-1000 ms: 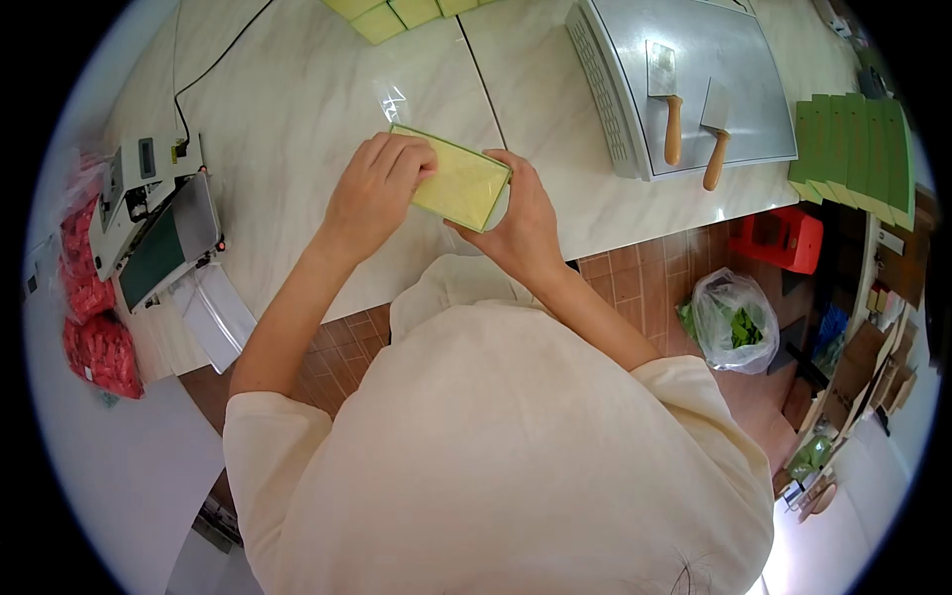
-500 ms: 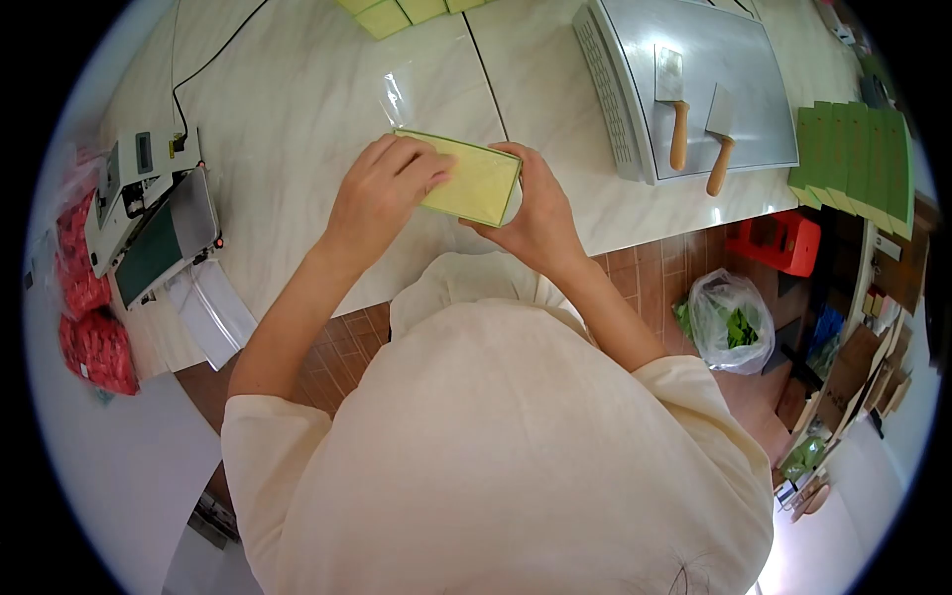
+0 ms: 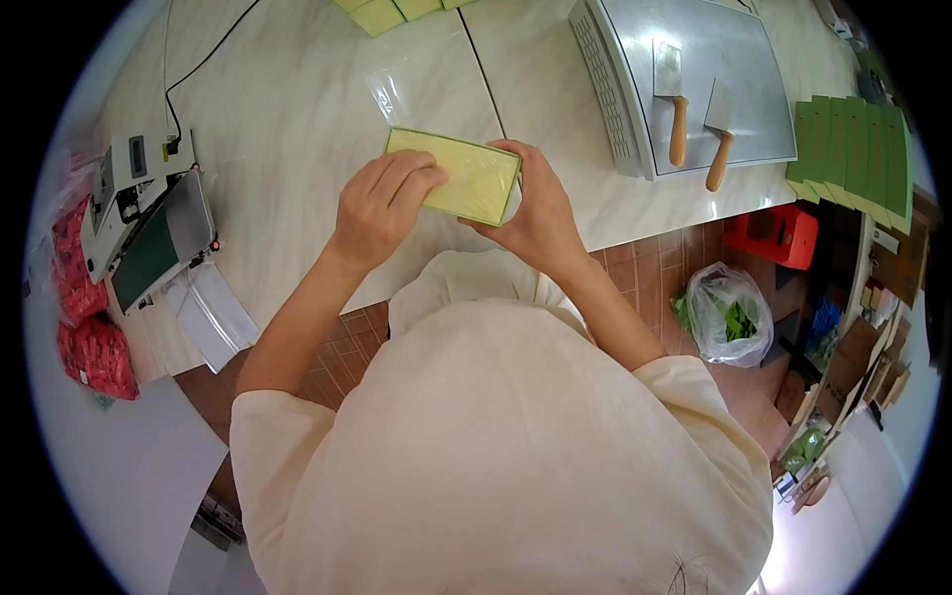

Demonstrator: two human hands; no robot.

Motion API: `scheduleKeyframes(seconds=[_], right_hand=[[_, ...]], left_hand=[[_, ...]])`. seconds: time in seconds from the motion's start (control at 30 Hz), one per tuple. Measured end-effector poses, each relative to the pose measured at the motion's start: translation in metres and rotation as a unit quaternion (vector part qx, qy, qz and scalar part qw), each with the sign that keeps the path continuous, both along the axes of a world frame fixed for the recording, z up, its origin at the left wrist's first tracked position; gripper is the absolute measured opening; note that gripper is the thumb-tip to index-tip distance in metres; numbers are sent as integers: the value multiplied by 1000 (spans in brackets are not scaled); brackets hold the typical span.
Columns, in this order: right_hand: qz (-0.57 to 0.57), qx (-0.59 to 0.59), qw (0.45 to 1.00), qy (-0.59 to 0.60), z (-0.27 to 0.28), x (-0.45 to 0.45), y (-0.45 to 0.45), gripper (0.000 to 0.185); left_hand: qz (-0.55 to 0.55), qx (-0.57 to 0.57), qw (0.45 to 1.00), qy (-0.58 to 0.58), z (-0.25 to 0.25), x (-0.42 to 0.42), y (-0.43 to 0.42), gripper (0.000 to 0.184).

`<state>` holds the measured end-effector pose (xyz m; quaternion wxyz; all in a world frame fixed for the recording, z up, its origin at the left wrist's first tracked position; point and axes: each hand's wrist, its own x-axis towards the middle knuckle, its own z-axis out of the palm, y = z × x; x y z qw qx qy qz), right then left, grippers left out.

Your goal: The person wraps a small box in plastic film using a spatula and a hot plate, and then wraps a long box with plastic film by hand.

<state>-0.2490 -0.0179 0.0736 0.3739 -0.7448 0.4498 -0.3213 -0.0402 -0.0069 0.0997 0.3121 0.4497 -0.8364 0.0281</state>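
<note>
A flat yellow-green box with a darker green rim is held tilted above the front of the table. Its face shines as if under clear film. My right hand grips the box's right end, with the thumb below and fingers at the top corner. Over the left part of the box lies my left hand, its fingers bent and pressed together against the face. Whatever those fingertips pinch, if anything, is hidden. Just behind the box, a piece of clear plastic film glints on the table.
Two wooden-handled scrapers lie on a metal-topped appliance. Green boxes stand at right, more yellow-green boxes at the back. At left sit a machine with a small display and clear sleeves. A red stool is below.
My left hand has shifted slightly down, and its fingers have drawn closer together on the box face. My right hand keeps its grip. The view has moved a little.
</note>
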Motion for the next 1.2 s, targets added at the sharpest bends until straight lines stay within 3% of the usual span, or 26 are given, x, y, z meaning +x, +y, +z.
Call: scheduleKeyframes(seconds=[0.47, 0.67, 0.73, 0.9, 0.97, 1.0, 1.07, 1.1, 1.17, 1.2], right_hand=[[1, -12, 1000, 0, 2, 0, -5, 82], [-19, 78, 997, 20, 6, -3, -13, 83], [21, 15, 999, 45, 6, -3, -12, 83], [18, 35, 998, 48, 9, -3, -10, 84], [22, 38, 998, 46, 10, -3, -11, 84], [26, 22, 999, 42, 9, -4, -12, 83], [37, 4, 998, 41, 9, -6, -16, 83], [43, 27, 998, 33, 10, -8, -19, 83], [55, 47, 997, 27, 11, -9, -25, 83], [49, 74, 996, 24, 11, -9, -27, 83]], left_hand=[[-54, 17, 998, 32, 5, 14, 13, 21], [-64, 31, 993, 91, 15, 22, 16, 27], [-53, 33, 993, 99, 14, 25, 20, 26], [14, 85, 979, 186, 0, 31, 47, 17], [107, 131, 922, 348, -4, 27, 55, 4], [109, 129, 922, 349, -4, 24, 55, 4], [234, 154, 798, 533, -4, 15, 54, 13], [238, 149, 796, 536, -5, 16, 53, 13], [292, 199, 693, 628, -10, 18, 47, 19], [295, 194, 690, 632, -12, 18, 47, 19]])
